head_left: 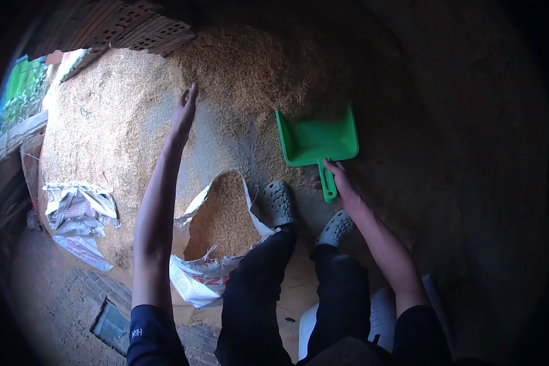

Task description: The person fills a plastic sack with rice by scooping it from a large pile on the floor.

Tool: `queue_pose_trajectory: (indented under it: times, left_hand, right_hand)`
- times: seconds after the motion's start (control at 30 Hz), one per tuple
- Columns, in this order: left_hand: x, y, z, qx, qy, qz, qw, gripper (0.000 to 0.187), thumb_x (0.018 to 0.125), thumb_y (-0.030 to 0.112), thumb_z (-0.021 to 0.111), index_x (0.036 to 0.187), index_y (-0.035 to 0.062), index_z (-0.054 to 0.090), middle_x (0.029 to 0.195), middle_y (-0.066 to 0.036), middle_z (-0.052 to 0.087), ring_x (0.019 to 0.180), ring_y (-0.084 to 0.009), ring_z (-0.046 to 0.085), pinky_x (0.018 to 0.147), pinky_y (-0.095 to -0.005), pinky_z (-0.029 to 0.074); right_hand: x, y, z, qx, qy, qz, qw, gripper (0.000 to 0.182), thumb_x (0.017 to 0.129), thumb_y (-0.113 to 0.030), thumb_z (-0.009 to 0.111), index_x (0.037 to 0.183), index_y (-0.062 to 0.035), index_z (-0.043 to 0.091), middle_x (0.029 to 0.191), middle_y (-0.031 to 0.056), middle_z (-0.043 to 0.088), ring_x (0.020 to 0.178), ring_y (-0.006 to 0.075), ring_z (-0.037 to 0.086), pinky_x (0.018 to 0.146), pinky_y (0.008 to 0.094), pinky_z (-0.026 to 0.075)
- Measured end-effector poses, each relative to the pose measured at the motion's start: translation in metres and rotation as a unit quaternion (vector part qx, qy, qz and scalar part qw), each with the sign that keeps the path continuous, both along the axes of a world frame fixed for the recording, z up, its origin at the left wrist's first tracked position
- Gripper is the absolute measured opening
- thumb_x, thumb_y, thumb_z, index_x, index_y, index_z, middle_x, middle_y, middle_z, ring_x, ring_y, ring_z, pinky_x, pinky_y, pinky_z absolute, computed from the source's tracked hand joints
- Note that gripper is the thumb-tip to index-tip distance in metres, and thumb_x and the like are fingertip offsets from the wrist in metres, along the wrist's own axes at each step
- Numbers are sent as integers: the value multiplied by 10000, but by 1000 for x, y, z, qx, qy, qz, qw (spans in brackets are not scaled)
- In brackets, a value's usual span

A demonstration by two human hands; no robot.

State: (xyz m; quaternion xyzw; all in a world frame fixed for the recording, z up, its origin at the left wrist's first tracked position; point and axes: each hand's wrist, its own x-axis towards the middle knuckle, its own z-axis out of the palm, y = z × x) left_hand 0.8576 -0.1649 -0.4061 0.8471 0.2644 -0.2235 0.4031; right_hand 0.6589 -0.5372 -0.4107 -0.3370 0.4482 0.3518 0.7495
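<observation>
My right hand point(341, 182) is closed round the handle of a green dustpan point(317, 139). The pan's open front edge meets a heap of loose tan grain or husks point(250, 70) on the floor. Stretched forward over the floor, my left hand point(185, 113) holds nothing, its fingers extended near the heap's left side. Between my left forearm and my legs stands a white woven sack point(195, 287), its mouth wide and tan grain point(222, 226) inside nearly up to the rim. How much lies in the dustpan is hard to make out in the shadow.
Grain also spreads over the floor at left, where a crumpled white sack point(82, 213) lies. Hollow bricks point(146, 30) are stacked at the top left. My feet in grey clogs point(279, 202) stand beside the full sack. Behind my legs is another white sack point(381, 314).
</observation>
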Motion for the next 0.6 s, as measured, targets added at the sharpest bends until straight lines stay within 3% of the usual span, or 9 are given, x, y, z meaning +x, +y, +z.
queue_pose_trajectory:
  times: [0.1, 0.17, 0.23, 0.3, 0.37, 0.43, 0.5, 0.53, 0.6]
  left_hand:
    - [59, -49, -55, -8, -107, 82, 991, 999, 773, 733, 415, 1413, 4, 177, 1445, -225, 218, 1320, -339, 271, 1075, -402, 221]
    - [69, -83, -84, 12, -124, 83, 989, 971, 772, 724, 422, 1399, 10, 219, 1421, -229, 251, 1301, -353, 296, 1062, -409, 246]
    - [80, -116, -107, 63, -134, 75, 986, 916, 772, 706, 435, 1371, 24, 305, 1374, -238, 317, 1261, -379, 346, 1035, -422, 294]
    - [61, -138, -108, 100, -191, 25, 976, 814, 794, 642, 464, 1311, 18, 389, 1296, -238, 395, 1204, -383, 403, 981, -427, 350]
    - [39, -154, -85, 27, -192, -74, 978, 732, 816, 578, 488, 1264, 2, 426, 1235, -229, 445, 1159, -377, 440, 936, -429, 383]
    - [16, -173, -66, 37, -176, -164, 970, 660, 830, 521, 502, 1223, -7, 451, 1181, -220, 476, 1121, -373, 465, 891, -418, 409]
    - [-14, -187, -71, 16, -198, -279, 940, 640, 818, 547, 521, 1207, 39, 494, 1241, -226, 433, 1152, -394, 429, 945, -420, 376]
    - [-30, -193, -70, 22, -206, -273, 939, 640, 818, 547, 521, 1207, 39, 494, 1241, -226, 433, 1152, -394, 429, 945, -420, 376]
    - [-51, -201, -69, 81, -275, -433, 855, 686, 823, 570, 504, 1263, 47, 438, 1342, -213, 342, 1246, -382, 335, 1011, -468, 310]
  right_hand:
    - [-3, -4, -2, 47, -40, -45, 997, 329, 915, -268, 497, 1139, -44, 411, 958, 111, 527, 720, 248, 632, 562, 368, 547]
    - [-3, -9, -14, 88, -40, -44, 994, 361, 909, -255, 502, 1166, -33, 381, 948, 138, 534, 691, 227, 631, 529, 345, 554]
    - [-7, -12, -23, 56, -48, -24, 997, 354, 908, -263, 502, 1153, -36, 387, 912, 137, 547, 659, 221, 626, 509, 337, 545]
    - [-8, -9, -27, 29, -59, -9, 998, 347, 907, -272, 501, 1140, -39, 394, 877, 136, 560, 627, 214, 622, 488, 329, 536]
    - [-4, -3, -20, 5, -30, 22, 999, 329, 903, -280, 505, 1108, -43, 405, 762, 124, 573, 550, 205, 601, 447, 308, 507]
    - [-3, 5, -17, -6, -39, 6, 999, 312, 902, -283, 505, 1086, -45, 421, 719, 116, 569, 531, 200, 593, 439, 301, 497]
    - [-7, 8, -22, -17, -45, -4, 999, 297, 901, -286, 506, 1063, -47, 438, 677, 108, 565, 512, 196, 585, 432, 295, 487]
    - [-9, 6, -25, 3, -38, -11, 999, 286, 902, -282, 503, 1050, -43, 449, 673, 112, 567, 510, 194, 584, 430, 294, 486]
    - [-8, 6, -24, 18, -29, -15, 999, 265, 899, -265, 497, 1012, -26, 475, 646, 113, 567, 511, 192, 584, 433, 288, 483]
